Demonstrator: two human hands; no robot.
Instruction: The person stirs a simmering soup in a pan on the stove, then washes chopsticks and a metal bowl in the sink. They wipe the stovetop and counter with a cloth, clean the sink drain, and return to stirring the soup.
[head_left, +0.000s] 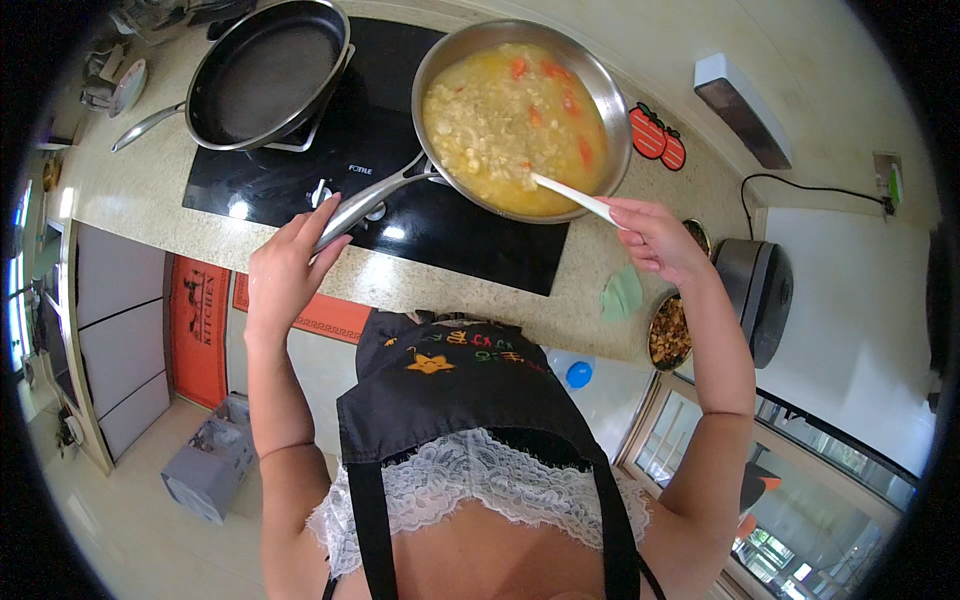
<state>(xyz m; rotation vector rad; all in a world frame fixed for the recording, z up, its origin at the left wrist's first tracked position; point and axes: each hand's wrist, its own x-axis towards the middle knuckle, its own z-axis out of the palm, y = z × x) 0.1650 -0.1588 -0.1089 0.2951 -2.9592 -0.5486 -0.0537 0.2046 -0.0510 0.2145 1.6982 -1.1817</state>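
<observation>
My left hand (291, 268) is wrapped around the long metal handle (369, 201) of a stainless steel pan (616, 131). The pan sits over the right part of a black glass cooktop (480, 255). Yellow egg soup (502, 120) with orange-red pieces, perhaps tomato, fills much of it. In my right hand (660, 238) is a white spoon or ladle (574, 195), held by its handle. It slants down to the left, and its far end is hidden in the soup.
A black frying pan (270, 82) stands on the left burner, its handle (148, 127) pointing left over the counter (127, 180). Right of the cooktop are a green cloth or glove-like item (622, 293), a bowl of chopped brown food (669, 334) and a dark grey appliance (754, 300).
</observation>
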